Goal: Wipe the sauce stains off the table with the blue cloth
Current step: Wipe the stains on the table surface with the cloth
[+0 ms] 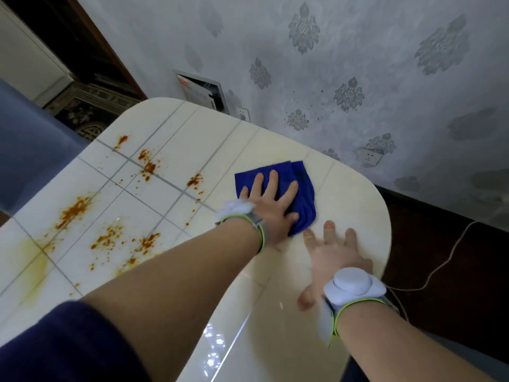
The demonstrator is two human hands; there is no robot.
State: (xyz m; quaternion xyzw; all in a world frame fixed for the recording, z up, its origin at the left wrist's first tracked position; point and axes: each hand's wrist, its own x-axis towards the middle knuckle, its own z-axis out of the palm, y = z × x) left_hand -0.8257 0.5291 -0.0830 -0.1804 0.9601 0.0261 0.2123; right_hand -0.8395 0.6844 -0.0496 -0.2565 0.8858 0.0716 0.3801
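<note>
Left hand (271,206): spread flat, pressing blue cloth (303,188) on table (192,128), far right.
Right hand (336,260): splayed flat (blurred), just nearer.
Sauce stains (74,209): orange, left.

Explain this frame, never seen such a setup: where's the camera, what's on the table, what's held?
No robot here: one picture, from a wide-angle camera worn on a person's head, looking down at both bare hands. The left hand presses flat on the blue cloth, fingers straight; nothing is gripped. The right hand lies spread on the table beside the cloth, slightly blurred. Orange-brown sauce stains spatter the table left of the cloth, apart from it. Each wrist wears a band with a white puck; its purpose is not visible.
</note>
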